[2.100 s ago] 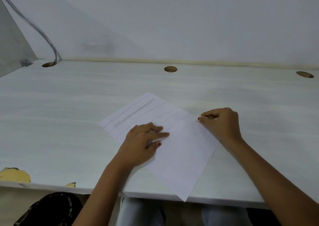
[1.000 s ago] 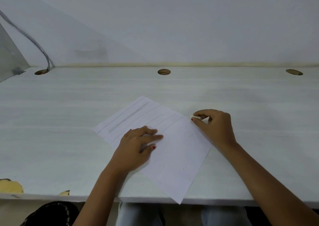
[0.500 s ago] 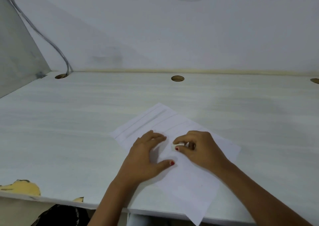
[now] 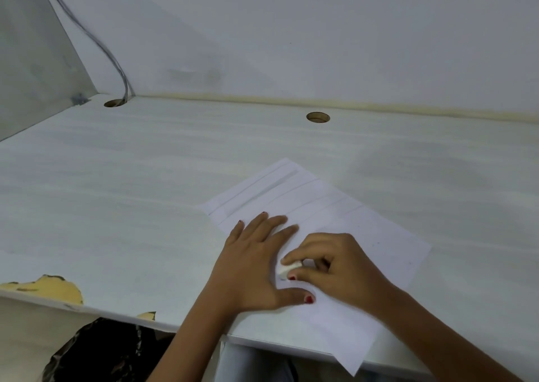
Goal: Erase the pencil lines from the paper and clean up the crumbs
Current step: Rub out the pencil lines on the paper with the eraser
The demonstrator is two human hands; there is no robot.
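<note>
A white sheet of paper [image 4: 364,235] lies askew on the pale desk [image 4: 116,206], its near corner hanging over the front edge. Several faint pencil lines [image 4: 280,189] run across its far end. My left hand [image 4: 253,268] presses flat on the sheet with fingers spread. My right hand [image 4: 335,268] pinches a small white eraser [image 4: 287,269] between thumb and fingers and holds it on the paper, right beside my left hand. Tiny dark specks dot the paper's right part [image 4: 379,241].
A wall rises behind the desk, and a panel closes off the left side. Two round cable holes [image 4: 318,117] sit near the back edge, with a grey cable [image 4: 116,69] dropping into the left one. The front edge is chipped at the left [image 4: 49,289].
My right hand has moved from the paper's right edge to its middle, next to my left hand, bringing the eraser onto the sheet. My left hand's fingers have spread. The camera has turned left.
</note>
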